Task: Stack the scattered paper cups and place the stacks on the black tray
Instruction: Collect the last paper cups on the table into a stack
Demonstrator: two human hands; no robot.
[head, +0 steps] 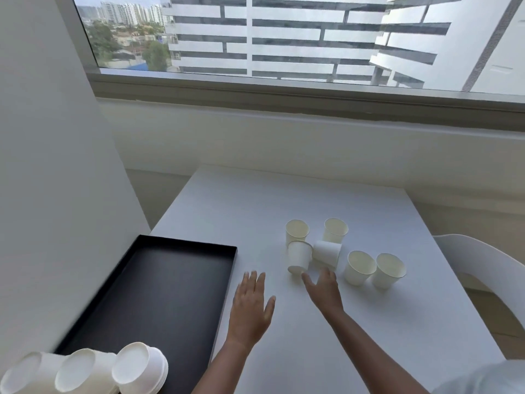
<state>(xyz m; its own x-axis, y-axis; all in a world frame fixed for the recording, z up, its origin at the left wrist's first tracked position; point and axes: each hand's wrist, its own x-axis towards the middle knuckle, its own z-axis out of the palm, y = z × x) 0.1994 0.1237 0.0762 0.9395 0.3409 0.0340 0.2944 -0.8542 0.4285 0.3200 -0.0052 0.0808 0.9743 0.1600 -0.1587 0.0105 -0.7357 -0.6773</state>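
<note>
Several white paper cups are scattered on the white table (pixel 255 200). Upright ones stand at the back (pixel 297 233) (pixel 335 231) and at the right (pixel 359 267) (pixel 389 270). One cup (pixel 299 256) sits upside down, and another (pixel 326 253) lies on its side beside it. My right hand (pixel 324 288) hovers open just in front of these two, fingertips close to the upside-down cup. My left hand (pixel 251 304) is open and flat over the table, right of the black tray (pixel 227 280). Three stacks of upside-down cups (pixel 133 365) stand at the tray's near end.
A white wall rises close on the left of the tray. Beyond the table's far edge run a low ledge and a large window. A white chair (pixel 488 268) stands at the table's right edge.
</note>
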